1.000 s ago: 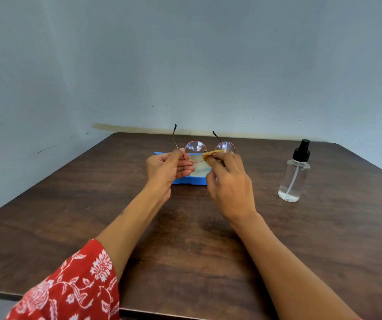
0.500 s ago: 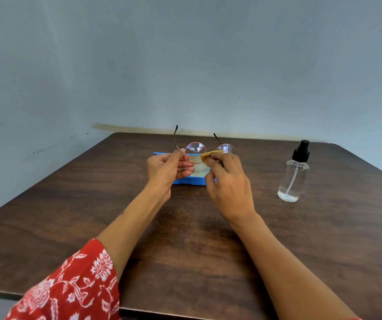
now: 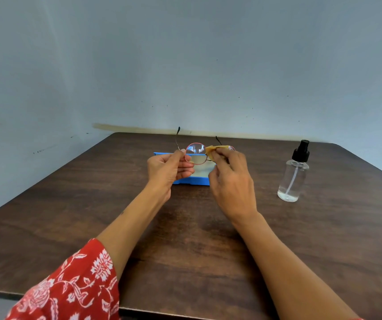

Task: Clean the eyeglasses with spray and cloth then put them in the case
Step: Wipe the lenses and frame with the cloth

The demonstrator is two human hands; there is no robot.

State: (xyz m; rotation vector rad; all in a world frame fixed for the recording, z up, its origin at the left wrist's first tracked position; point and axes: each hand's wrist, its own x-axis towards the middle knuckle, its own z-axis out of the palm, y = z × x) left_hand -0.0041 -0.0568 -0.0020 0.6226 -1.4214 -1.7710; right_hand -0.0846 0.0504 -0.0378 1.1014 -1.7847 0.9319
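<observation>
Here, eyeglasses point(image 3: 195, 153) between both hands' fingers point(image 3: 186, 168).

The near half of the counter point(image 3: 185, 239) lies bare on both sides of the forearms. The blue case point(image 3: 192, 180) sits at mid-counter beneath the hands, and the spray bottle point(image 3: 292, 179) stands upright well to its right, with open wood between them.

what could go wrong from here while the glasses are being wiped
1. The left hand pinches the eyeglasses only at one edge of the thin frame while the right hand rubs the other lens with the yellow cloth; hard pressure might bend the bridge.
2. They are held above the open blue case and table; a slip would likely drop them.
3. The spray bottle stands beside the right forearm and could be knocked.
</observation>
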